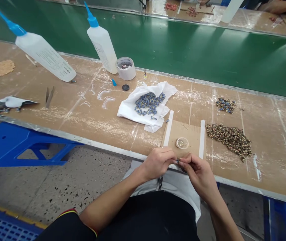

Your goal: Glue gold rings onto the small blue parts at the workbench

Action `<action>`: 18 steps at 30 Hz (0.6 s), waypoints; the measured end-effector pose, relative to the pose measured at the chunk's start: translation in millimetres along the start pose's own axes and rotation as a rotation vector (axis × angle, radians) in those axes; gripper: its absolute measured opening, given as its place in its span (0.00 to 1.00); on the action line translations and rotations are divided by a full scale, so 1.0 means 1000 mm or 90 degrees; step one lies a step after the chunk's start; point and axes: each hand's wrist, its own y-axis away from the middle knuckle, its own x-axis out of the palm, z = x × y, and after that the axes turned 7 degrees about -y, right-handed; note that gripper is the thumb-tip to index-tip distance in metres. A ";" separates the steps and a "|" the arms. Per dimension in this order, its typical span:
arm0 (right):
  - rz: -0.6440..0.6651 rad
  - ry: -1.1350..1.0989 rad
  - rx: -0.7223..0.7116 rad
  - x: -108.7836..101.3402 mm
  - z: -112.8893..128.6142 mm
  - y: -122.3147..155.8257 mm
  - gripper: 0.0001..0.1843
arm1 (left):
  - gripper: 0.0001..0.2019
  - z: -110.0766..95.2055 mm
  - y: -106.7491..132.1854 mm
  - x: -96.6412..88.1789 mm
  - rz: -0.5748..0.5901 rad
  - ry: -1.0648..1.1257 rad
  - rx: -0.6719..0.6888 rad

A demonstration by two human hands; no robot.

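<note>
My left hand [159, 161] and my right hand [198, 171] meet at the table's front edge, fingertips pinched close together. Between them shows a tiny blue and dark piece [178, 160], too small to name; both hands seem to grip it. Just beyond the fingers, a small round cup [182, 143] with a thin stick in it stands on a cardboard sheet [193, 132]. To the right lies a heap of small dark and gold parts [229, 139], with a smaller blue and gold pile [225, 105] behind it. White paper [127, 108] at the left carries many small blue parts [149, 103].
Two white bottles with blue nozzles, one tilted [44, 55] and one nearer the middle [102, 47], stand at the back left. Beside them is a tape roll [125, 68]. A green belt [183, 50] runs behind. Another person's arm [280, 6] shows far right. A blue stool [24, 144] is below left.
</note>
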 end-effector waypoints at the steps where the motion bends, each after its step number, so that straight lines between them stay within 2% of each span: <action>1: -0.006 0.017 -0.011 0.002 0.000 0.001 0.10 | 0.10 0.000 0.000 -0.001 0.006 0.002 -0.008; 7: -0.070 0.113 -0.060 0.013 -0.003 0.005 0.11 | 0.09 0.001 0.001 -0.003 0.022 0.001 -0.027; 13: 0.030 0.153 -0.014 0.000 0.002 -0.002 0.12 | 0.10 0.002 0.003 -0.003 0.026 0.002 -0.025; 15: 0.030 0.132 0.006 -0.002 0.002 -0.003 0.12 | 0.10 0.000 0.002 -0.004 0.020 0.009 -0.034; 18: -0.018 0.036 0.051 -0.001 0.000 0.000 0.10 | 0.10 -0.003 0.000 -0.004 0.004 0.020 -0.048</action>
